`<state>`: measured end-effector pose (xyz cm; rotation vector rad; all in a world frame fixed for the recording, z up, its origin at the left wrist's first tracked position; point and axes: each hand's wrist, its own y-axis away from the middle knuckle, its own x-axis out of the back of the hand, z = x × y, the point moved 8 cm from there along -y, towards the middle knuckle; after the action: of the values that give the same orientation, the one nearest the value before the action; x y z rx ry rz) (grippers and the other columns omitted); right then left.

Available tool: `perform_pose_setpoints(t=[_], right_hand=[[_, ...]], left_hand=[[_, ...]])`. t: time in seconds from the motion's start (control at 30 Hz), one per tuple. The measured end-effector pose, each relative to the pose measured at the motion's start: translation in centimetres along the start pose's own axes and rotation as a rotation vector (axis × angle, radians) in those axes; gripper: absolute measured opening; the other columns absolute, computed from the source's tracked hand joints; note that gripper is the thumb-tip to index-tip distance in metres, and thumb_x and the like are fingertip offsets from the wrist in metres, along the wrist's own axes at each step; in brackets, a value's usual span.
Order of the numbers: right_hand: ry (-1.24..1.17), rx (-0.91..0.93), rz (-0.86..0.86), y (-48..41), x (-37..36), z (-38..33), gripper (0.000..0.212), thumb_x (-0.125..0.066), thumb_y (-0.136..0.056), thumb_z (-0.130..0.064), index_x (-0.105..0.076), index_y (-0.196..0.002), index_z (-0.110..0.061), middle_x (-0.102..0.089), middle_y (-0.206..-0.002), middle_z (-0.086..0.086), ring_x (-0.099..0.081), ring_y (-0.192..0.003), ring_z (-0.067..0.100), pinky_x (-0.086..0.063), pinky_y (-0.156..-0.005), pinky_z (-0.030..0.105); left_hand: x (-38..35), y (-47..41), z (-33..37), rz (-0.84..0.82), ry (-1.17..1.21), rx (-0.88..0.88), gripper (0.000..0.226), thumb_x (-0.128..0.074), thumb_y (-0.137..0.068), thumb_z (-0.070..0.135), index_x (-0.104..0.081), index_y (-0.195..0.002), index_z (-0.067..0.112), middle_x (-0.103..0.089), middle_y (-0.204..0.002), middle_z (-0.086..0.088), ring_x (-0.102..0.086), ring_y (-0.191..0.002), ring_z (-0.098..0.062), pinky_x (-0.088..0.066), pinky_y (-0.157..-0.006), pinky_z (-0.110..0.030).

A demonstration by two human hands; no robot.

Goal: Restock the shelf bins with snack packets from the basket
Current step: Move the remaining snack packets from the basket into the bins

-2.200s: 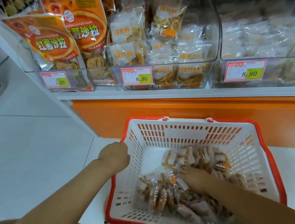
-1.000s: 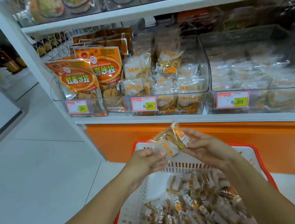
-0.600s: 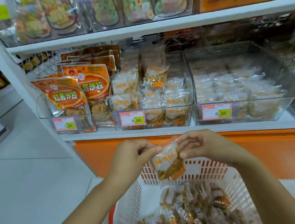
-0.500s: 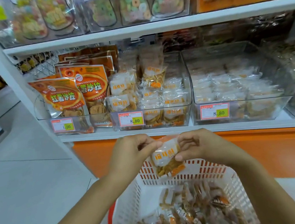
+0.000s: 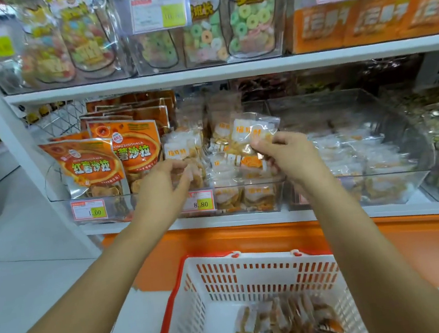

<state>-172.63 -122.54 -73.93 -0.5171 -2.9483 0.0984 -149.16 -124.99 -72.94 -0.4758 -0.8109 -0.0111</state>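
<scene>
Head view: nearest, the white basket (image 5: 264, 274) with a red rim sits low, with a heap of snack packets (image 5: 287, 324) in its bottom. Above it both hands reach the clear middle bin (image 5: 244, 195) on the shelf (image 5: 247, 219). The right hand (image 5: 289, 155) pinches one snack packet (image 5: 252, 130) by its lower edge, upright over the packets stacked in that bin. The left hand (image 5: 165, 184), apart from it, has curled fingers against the bin's front-left packets; whether it grips one is unclear. Orange bags (image 5: 93, 165) fill the left bin. Farther up, ring candy bags (image 5: 247, 21) stand on the higher shelf.
</scene>
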Motion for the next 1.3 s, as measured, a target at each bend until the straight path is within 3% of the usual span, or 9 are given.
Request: perform_pose_setpoints(t=[0.23, 0.33, 0.43, 0.5, 0.73, 0.97, 1.17, 1.23, 1.3], right_hand=[[0.025, -0.190, 0.130, -8.1, -3.4, 3.2, 0.033, -0.079, -0.076, -0.027, -0.054, -0.062, -0.012, -0.057, -0.063, 0.009, -0.047, -0.049, 0.018, -0.044, -0.061, 0.034], [0.091, -0.177, 0.210, -9.2, -4.0, 3.4, 0.024, -0.076, -0.079, -0.023, -0.060, -0.092, -0.011, -0.067, -0.099, 0.015, -0.065, -0.083, 0.029, -0.052, -0.075, 0.036], [0.202, -0.191, 0.276, -9.8, -4.0, 3.1, 0.044, -0.061, -0.090, -0.016, -0.043, -0.129, -0.006, -0.049, -0.132, 0.015, -0.054, -0.115, 0.030, -0.042, -0.080, 0.028], [0.223, -0.230, 0.282, -10.1, -4.6, 3.0, 0.050, -0.057, -0.092, -0.015, -0.036, -0.135, -0.002, -0.045, -0.138, 0.015, -0.049, -0.122, 0.031, -0.042, -0.087, 0.030], [0.478, -0.026, 0.197, -8.6, -8.3, 1.7, 0.049, -0.057, -0.089, -0.021, -0.045, -0.135, -0.011, -0.046, -0.134, 0.015, -0.043, -0.123, 0.037, -0.040, -0.101, 0.047], [0.486, -0.060, 0.253, -7.9, -7.4, 2.6, 0.058, -0.068, -0.087, -0.027, -0.035, -0.128, -0.002, -0.036, -0.139, 0.016, -0.049, -0.119, 0.036, -0.044, -0.089, 0.040], [0.527, -0.007, 0.286, -7.4, -7.5, 1.4, 0.057, -0.067, -0.087, -0.028, -0.036, -0.128, -0.002, -0.035, -0.136, 0.016, -0.047, -0.119, 0.034, -0.044, -0.095, 0.041], [0.528, 0.094, 0.318, -6.4, -7.1, 0.1, 0.050, -0.066, -0.088, -0.025, -0.039, -0.125, -0.004, -0.037, -0.132, 0.014, -0.046, -0.115, 0.029, -0.043, -0.092, 0.037], [0.491, 0.277, 0.315, -4.3, -6.8, -1.5, 0.026, -0.062, -0.090, -0.023, -0.048, -0.108, -0.010, -0.048, -0.114, 0.008, -0.051, -0.097, 0.019, -0.043, -0.079, 0.030]], left_hand=[[-1.4, -1.0, -2.4, -0.062, -0.012, -0.002, 0.029, -0.057, -0.091, 0.004, -0.059, -0.120, 0.008, -0.059, -0.096, 0.003, -0.057, -0.090, -0.011, -0.043, -0.081, -0.019], [-1.4, -1.3, -2.4, -0.036, -0.002, -0.014, 0.029, -0.059, -0.089, 0.003, -0.061, -0.118, 0.007, -0.061, -0.095, 0.002, -0.056, -0.085, -0.009, -0.045, -0.083, -0.019], [-1.3, -1.3, -2.2, -0.028, 0.012, -0.024, 0.035, -0.055, -0.087, -0.007, -0.060, -0.118, 0.006, -0.058, -0.095, 0.003, -0.054, -0.089, -0.008, -0.043, -0.084, -0.016], [-1.2, -1.2, -2.2, -0.033, 0.010, -0.031, 0.039, -0.052, -0.085, -0.011, -0.060, -0.118, 0.006, -0.059, -0.097, 0.001, -0.053, -0.091, -0.008, -0.038, -0.082, -0.010], [-1.3, -1.1, -2.5, -0.036, 0.008, -0.009, 0.036, -0.055, -0.086, -0.006, -0.060, -0.119, 0.008, -0.057, -0.096, 0.005, -0.053, -0.087, -0.006, -0.034, -0.070, 0.005], [-1.8, -0.6, -2.6, -0.071, 0.054, 0.018, 0.033, -0.054, -0.089, 0.000, -0.056, -0.121, 0.009, -0.057, -0.099, 0.003, -0.056, -0.090, -0.011, -0.047, -0.084, -0.023], [-1.9, -0.4, -2.6, -0.086, 0.027, -0.019, 0.033, -0.059, -0.089, 0.005, -0.057, -0.121, 0.010, -0.057, -0.101, 0.004, -0.055, -0.093, -0.009, -0.041, -0.080, -0.018], [-1.6, -0.1, -2.6, -0.079, 0.052, -0.029, 0.031, -0.059, -0.090, 0.007, -0.058, -0.121, 0.009, -0.058, -0.102, 0.004, -0.054, -0.094, -0.007, -0.043, -0.082, -0.018], [-1.0, 0.5, -2.3, -0.056, 0.076, -0.060, 0.023, -0.056, -0.092, 0.010, -0.060, -0.114, 0.010, -0.059, -0.098, 0.004, -0.054, -0.089, -0.007, -0.045, -0.077, -0.015]])
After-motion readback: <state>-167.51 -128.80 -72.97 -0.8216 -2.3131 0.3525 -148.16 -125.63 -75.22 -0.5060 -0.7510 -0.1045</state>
